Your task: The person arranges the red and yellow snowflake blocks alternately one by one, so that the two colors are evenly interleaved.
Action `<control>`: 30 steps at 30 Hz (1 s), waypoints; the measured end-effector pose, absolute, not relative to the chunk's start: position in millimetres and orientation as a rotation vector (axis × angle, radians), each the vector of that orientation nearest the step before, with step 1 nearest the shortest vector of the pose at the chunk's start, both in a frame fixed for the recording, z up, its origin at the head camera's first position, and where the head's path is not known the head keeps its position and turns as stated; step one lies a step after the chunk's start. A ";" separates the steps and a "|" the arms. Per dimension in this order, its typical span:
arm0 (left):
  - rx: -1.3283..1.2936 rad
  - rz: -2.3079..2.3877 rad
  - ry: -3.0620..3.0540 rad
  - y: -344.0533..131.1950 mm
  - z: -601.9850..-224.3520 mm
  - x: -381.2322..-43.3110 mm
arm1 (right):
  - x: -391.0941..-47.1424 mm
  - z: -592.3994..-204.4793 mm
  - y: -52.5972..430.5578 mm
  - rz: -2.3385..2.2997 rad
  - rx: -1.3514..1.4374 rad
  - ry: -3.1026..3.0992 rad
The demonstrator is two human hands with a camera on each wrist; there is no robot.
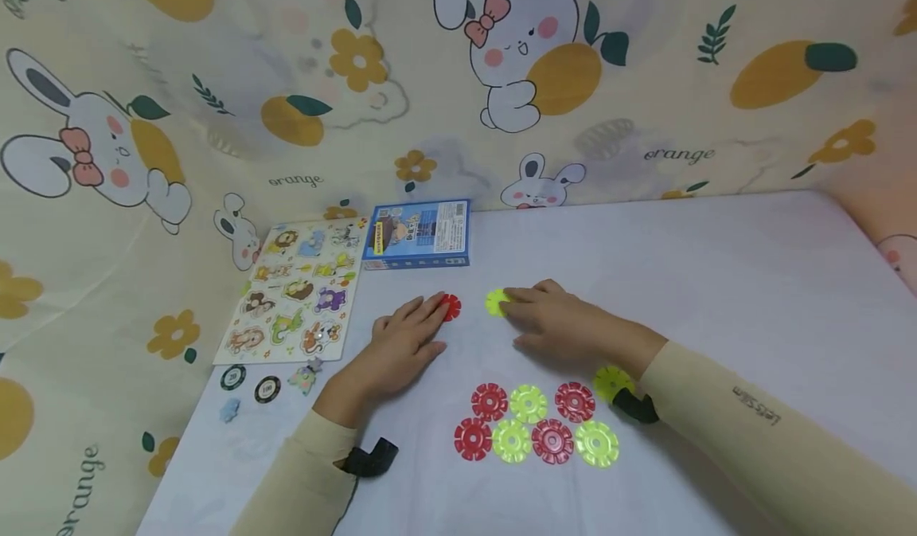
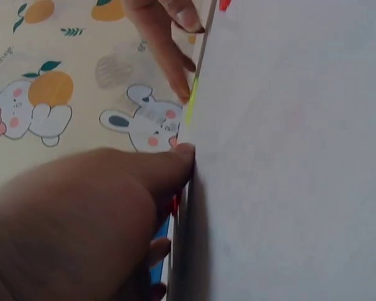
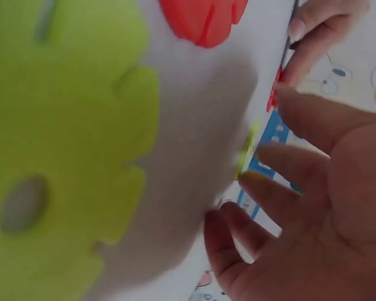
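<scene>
My left hand (image 1: 408, 345) rests on the white table with its fingertips on a red notched plastic disc (image 1: 451, 307), partly covering it. To the right, the fingertips of my right hand (image 1: 562, 321) touch a yellow-green notched disc (image 1: 495, 303). In the right wrist view the fingers of my right hand (image 3: 301, 194) are spread and slightly bent, beside that yellow-green disc (image 3: 247, 147). Nearer to me lie two rows of several discs, red (image 1: 473, 439) and yellow-green (image 1: 597, 444) in turn. One yellow-green disc (image 1: 611, 381) is partly hidden by my right wrist strap.
A blue box (image 1: 417, 233) lies at the back, beside a board of animal pictures (image 1: 290, 293). Two black-and-white round chips (image 1: 268, 389) and small coloured pieces (image 1: 306, 377) lie left of my left forearm. A cloth printed with rabbits and oranges (image 1: 430, 66) hangs behind the table.
</scene>
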State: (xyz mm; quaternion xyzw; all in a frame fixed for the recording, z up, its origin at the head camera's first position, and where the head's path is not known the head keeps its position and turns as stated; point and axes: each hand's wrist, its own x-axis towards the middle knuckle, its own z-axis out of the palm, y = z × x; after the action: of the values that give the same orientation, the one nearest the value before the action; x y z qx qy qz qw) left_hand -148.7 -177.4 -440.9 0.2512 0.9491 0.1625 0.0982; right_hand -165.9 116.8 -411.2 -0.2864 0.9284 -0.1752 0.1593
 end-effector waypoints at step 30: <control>0.689 0.333 2.960 -169.4 -449.4 -148.3 | -177.3 -413.2 79.6 -0.343 -0.802 2.568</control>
State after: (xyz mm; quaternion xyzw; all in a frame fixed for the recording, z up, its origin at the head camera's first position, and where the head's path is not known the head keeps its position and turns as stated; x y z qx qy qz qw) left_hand -148.3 -169.4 -449.4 0.2253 0.9673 0.1087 0.0423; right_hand -177.3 79.6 -413.2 -0.2888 0.9251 -0.1237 0.2134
